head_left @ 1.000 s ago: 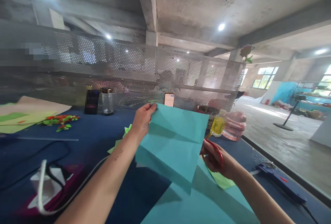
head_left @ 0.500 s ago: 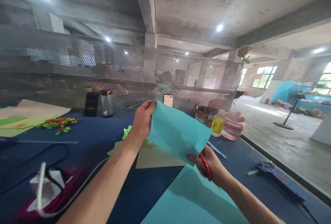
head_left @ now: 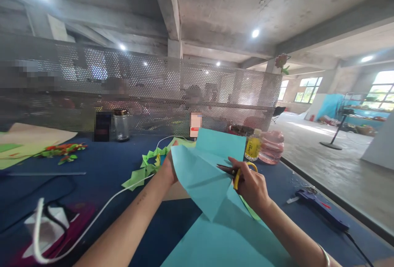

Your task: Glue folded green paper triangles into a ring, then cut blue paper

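Observation:
A turquoise sheet of paper (head_left: 197, 176) hangs bent and creased in my left hand (head_left: 169, 166), whose fingers are mostly hidden behind it. Behind that fold rises a flat turquoise panel (head_left: 220, 143); I cannot tell whether it belongs to the same sheet. My right hand (head_left: 254, 185) is closed around scissors (head_left: 237, 178) with yellow handle loops. Their dark blades point left across the paper's face; whether they are cutting it I cannot tell. Below both hands, a larger turquoise sheet (head_left: 221, 244) lies on the dark blue table (head_left: 166, 226).
Green paper cutouts (head_left: 138, 178) lie beside my left forearm. Further back stand a phone (head_left: 195, 124), a glass jar (head_left: 122, 126), a yellow-labelled bottle (head_left: 253, 146) and a pink container (head_left: 271, 148). A blue glue gun (head_left: 323, 209) lies right; a white cable (head_left: 101, 209) crosses the left.
The sheet was held out flat between both hands; now it is bent and creased. My right hand has risen, turning the scissors so the blades point left. My left hand has dropped lower.

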The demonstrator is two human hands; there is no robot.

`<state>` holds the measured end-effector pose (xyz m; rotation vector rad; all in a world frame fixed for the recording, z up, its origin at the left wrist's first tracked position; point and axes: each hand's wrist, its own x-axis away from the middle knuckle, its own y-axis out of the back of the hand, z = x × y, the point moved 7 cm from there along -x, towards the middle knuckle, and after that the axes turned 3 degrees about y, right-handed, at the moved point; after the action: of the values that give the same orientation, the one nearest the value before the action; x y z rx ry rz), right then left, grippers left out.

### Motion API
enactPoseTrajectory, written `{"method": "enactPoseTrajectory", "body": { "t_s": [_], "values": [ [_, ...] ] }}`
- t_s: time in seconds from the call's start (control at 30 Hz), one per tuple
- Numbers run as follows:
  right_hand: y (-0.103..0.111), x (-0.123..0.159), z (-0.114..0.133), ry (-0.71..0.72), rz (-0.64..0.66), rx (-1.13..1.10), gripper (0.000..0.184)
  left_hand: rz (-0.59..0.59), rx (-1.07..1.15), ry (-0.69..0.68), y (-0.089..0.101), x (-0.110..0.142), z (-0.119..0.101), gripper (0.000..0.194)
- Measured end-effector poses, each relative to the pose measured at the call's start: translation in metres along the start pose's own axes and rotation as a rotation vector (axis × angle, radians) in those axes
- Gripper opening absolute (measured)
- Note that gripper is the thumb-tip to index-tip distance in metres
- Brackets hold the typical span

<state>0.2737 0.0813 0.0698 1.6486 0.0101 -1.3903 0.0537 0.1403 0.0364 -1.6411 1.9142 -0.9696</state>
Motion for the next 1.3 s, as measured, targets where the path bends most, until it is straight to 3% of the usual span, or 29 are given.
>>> {"method": "enactPoseTrajectory", "body": {
  "t_s": [0.07,0.27,0.47,0.6,0.73,0.83,0.93,1.07,1.3],
  "values": [
    [-0.005,0.0,-0.004,0.015,0.046,0.077,0.034,0.003,0.013,0.058,0.004,0.003,0.009,0.065],
    [-0.02,0.004,-0.006,-0.005,0.178,0.131,0.027,0.072,0.045,0.025,0.008,0.027,0.005,0.073],
    [-0.037,0.009,0.008,-0.034,0.277,0.088,0.025,-0.016,-0.021,0.004,0.024,0.048,0.022,0.034],
    [-0.045,0.012,0.015,-0.025,0.333,0.037,0.027,-0.023,-0.086,0.061,0.022,0.05,0.045,0.036],
    [-0.045,0.011,0.017,-0.04,0.361,-0.028,0.032,-0.017,-0.108,0.059,0.027,0.041,0.05,0.037],
    [-0.039,0.005,0.013,-0.165,0.314,-0.202,0.022,-0.047,-0.117,0.058,0.041,0.031,0.044,0.037],
    [-0.037,0.003,0.012,-0.37,0.311,-0.536,0.036,-0.059,-0.131,0.061,0.051,0.027,0.038,0.041],
    [-0.039,0.013,0.034,-0.578,0.506,-1.008,0.045,-0.048,-0.138,0.038,0.05,0.029,0.032,0.053],
    [-0.031,0.023,0.06,-0.593,0.794,-1.27,0.06,-0.105,-0.13,0.01,0.051,0.033,0.028,0.052]
  ]
}}
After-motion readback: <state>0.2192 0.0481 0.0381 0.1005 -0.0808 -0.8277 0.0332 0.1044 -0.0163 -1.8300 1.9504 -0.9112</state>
